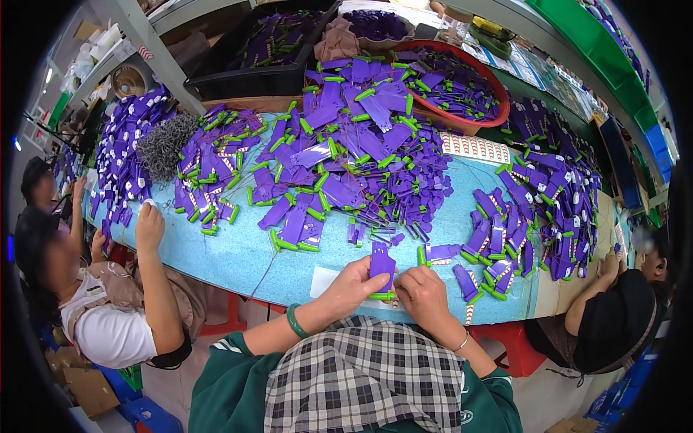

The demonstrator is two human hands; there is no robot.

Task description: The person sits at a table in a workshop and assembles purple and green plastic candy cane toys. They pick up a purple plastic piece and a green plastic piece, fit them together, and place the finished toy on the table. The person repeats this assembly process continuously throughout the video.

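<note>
My left hand point(348, 290) grips a purple plastic piece point(382, 264) with a green strip along its lower edge, held upright at the near edge of the table. Close against its right side is my right hand point(426, 297), fingers pinched together; what they hold, if anything, is hidden. A bit of red-and-white striped tape shows below the green strip. Just beyond my right hand lies another purple piece point(442, 252) with a green end. A large heap of purple and green pieces point(354, 144) spreads over the blue tabletop point(238, 249) ahead.
Finished-looking striped pieces point(498, 231) lie in a pile on the right, near a sheet of striped stickers point(476, 148). At the back stand a red basin point(498, 90) and a black crate point(238, 86). Metal rings or chains point(164, 146) lie left. Co-workers sit on both sides.
</note>
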